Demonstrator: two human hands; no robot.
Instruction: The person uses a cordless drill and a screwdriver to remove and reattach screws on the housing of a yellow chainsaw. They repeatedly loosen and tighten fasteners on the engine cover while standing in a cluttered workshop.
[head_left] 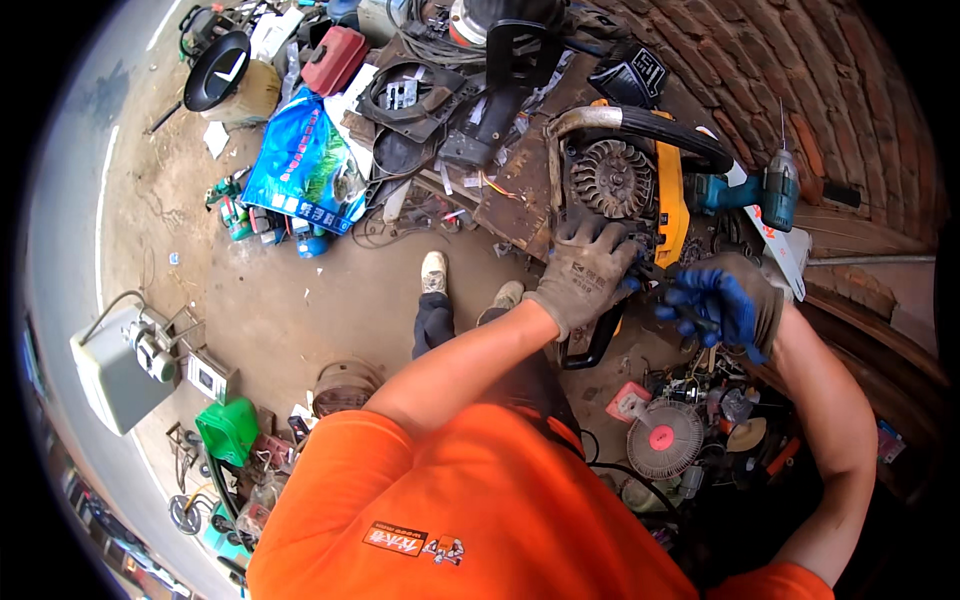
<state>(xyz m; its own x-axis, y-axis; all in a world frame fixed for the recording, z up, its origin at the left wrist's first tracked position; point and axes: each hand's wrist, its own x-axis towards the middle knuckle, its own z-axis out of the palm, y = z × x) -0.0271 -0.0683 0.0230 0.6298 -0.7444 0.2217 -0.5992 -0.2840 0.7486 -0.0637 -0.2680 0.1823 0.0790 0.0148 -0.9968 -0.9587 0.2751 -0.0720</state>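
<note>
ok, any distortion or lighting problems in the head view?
Head view: black fisheye rim, white road line bowed at left; head view: deep shadow at lower right, beside the right forearm, swallows detail; head view: finned wheel lit, blades distinguishable.

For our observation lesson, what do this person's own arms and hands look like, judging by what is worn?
The left hand wears a grey-brown fabric work glove with dark printing on its back. The right hand wears a grey-brown glove with blue-coated fingers. Short, bright-orange fabric sleeves leave the forearms bare.
</note>
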